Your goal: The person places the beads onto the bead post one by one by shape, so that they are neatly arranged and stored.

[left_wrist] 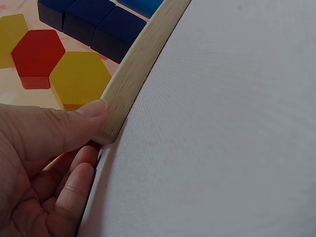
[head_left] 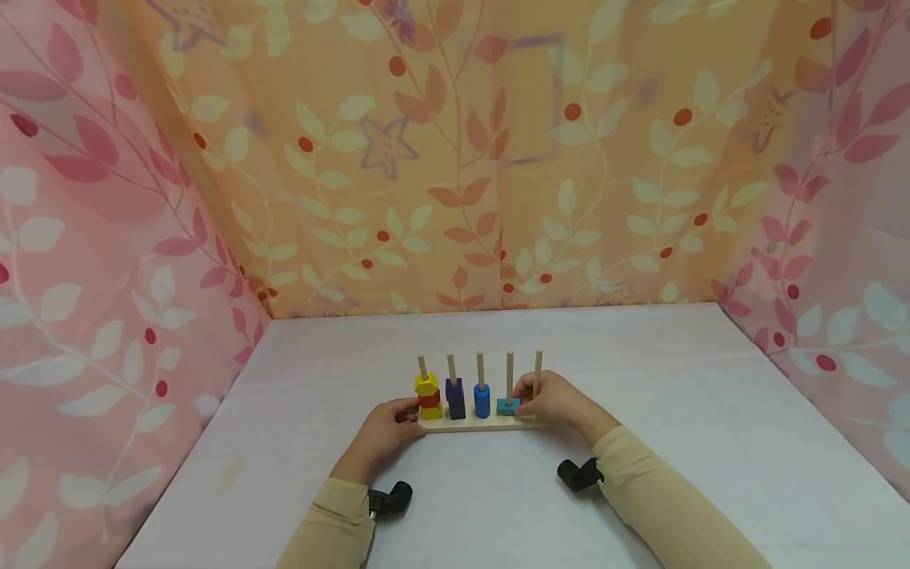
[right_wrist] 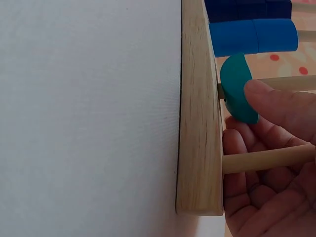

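Note:
A wooden stacking base (head_left: pixel 469 424) with several upright pegs stands on the table. My left hand (head_left: pixel 384 433) grips its left end, the thumb (left_wrist: pixel 93 108) lying against the wood. Beside that hand, yellow and red hexagonal blocks (head_left: pixel 429 399) are stacked on the leftmost peg. Dark blue square blocks (head_left: pixel 456 399) and blue round blocks (head_left: pixel 482 401) sit on the following two pegs. My right hand (head_left: pixel 558 397) pinches a teal half-round block (right_wrist: pixel 238 89) that is threaded low on the fourth peg (head_left: pixel 509 375). The rightmost peg (right_wrist: pixel 266 159) runs past my right fingers.
White cloth (head_left: pixel 483 506) covers the table around the base. A patterned orange curtain (head_left: pixel 455 158) hangs behind, with pink curtains on both sides. Black wrist devices (head_left: pixel 391 499) are worn on both wrists, over beige sleeves.

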{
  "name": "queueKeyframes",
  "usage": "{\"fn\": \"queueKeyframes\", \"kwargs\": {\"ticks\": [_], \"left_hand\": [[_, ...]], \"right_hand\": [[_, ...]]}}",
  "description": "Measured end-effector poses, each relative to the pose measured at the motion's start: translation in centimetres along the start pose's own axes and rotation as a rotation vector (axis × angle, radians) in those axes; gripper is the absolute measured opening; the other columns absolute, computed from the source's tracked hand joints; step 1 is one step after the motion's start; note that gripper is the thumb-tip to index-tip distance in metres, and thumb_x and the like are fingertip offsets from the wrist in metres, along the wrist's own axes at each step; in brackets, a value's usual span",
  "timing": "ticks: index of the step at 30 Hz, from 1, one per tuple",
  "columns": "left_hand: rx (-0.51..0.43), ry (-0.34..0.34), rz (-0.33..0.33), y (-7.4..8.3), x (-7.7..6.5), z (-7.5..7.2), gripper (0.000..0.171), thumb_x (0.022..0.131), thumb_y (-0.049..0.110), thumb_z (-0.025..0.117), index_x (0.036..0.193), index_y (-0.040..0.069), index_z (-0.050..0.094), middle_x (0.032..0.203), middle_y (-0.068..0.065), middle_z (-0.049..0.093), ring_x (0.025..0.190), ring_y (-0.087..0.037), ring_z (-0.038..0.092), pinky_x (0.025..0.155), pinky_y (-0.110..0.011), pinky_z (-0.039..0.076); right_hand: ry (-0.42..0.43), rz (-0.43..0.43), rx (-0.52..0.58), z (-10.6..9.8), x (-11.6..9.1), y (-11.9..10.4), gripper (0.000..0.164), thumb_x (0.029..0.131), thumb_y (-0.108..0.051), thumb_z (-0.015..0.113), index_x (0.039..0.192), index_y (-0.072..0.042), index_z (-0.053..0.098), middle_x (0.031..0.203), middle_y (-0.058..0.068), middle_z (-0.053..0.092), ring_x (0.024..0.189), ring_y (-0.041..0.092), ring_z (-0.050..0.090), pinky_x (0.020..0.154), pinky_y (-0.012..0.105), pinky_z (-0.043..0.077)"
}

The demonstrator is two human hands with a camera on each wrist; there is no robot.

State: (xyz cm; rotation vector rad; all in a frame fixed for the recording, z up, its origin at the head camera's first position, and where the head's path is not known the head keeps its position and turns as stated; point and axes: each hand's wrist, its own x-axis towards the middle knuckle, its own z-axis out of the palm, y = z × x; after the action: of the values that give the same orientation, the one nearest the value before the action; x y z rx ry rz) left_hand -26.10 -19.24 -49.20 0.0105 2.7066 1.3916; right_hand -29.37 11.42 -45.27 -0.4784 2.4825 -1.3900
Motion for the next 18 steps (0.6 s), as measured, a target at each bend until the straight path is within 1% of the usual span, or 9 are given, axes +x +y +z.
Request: {"fn": "queueKeyframes", "kwargs": {"ticks": [3,6,9,12,15,18], "left_hand": [[-0.001,-0.002,-0.007,0.1,0.0,0.0,0.054,0.073,0.016,0.076,0.123,0.011,0.058,0.098,-0.002,0.062,0.090,-0.018,0.053,0.087,-0.043,0.042],[0.000,-0.001,-0.011,0.1,0.0,0.0,0.053,0.073,0.016,0.076,0.123,0.011,0.059,0.097,-0.002,0.062,0.089,-0.018,0.053,0.087,-0.042,0.042],[0.000,-0.004,-0.006,0.1,0.0,0.0,0.053,0.073,0.015,0.076,0.123,0.010,0.058,0.098,-0.003,0.062,0.089,-0.018,0.054,0.088,-0.043,0.042],[-0.005,-0.006,-0.008,0.2,-0.1,0.0,0.053,0.074,0.015,0.076,0.123,0.011,0.058,0.099,-0.003,0.062,0.091,-0.019,0.053,0.089,-0.044,0.042],[-0.006,-0.007,-0.009,0.4,-0.1,0.0,0.052,0.074,0.015,0.075,0.123,0.011,0.058,0.099,-0.003,0.062,0.091,-0.019,0.053,0.089,-0.044,0.042],[-0.009,-0.005,-0.018,0.5,-0.2,-0.1,0.052,0.073,0.014,0.076,0.123,0.011,0.059,0.098,-0.003,0.062,0.090,-0.019,0.053,0.088,-0.043,0.042]], "right_hand": [[-0.003,0.008,-0.041,-0.3,-0.1,-0.1,0.016,0.072,-0.005,0.074,0.085,-0.004,0.064,0.075,0.001,0.060,0.074,0.016,0.052,0.070,0.030,0.042],[-0.015,-0.005,-0.092,-1.0,-0.4,0.0,0.018,0.074,-0.009,0.074,0.088,-0.005,0.065,0.079,0.000,0.062,0.077,0.015,0.054,0.073,0.031,0.043],[-0.012,-0.033,-0.152,-2.3,-0.9,0.0,0.019,0.076,-0.012,0.074,0.090,-0.004,0.065,0.082,0.000,0.063,0.078,0.014,0.055,0.074,0.032,0.045],[-0.005,-0.050,-0.181,-3.8,-1.6,-0.1,0.021,0.077,-0.012,0.072,0.093,-0.001,0.064,0.087,0.006,0.064,0.079,0.015,0.056,0.075,0.033,0.047],[0.006,-0.009,-0.189,-5.2,-2.3,0.1,0.021,0.078,-0.012,0.071,0.095,-0.002,0.063,0.090,0.009,0.063,0.080,0.016,0.056,0.075,0.033,0.048],[0.008,0.039,-0.216,-6.4,-3.1,0.7,0.023,0.079,-0.014,0.071,0.098,-0.003,0.063,0.090,0.006,0.062,0.080,0.015,0.055,0.075,0.031,0.048]]}}
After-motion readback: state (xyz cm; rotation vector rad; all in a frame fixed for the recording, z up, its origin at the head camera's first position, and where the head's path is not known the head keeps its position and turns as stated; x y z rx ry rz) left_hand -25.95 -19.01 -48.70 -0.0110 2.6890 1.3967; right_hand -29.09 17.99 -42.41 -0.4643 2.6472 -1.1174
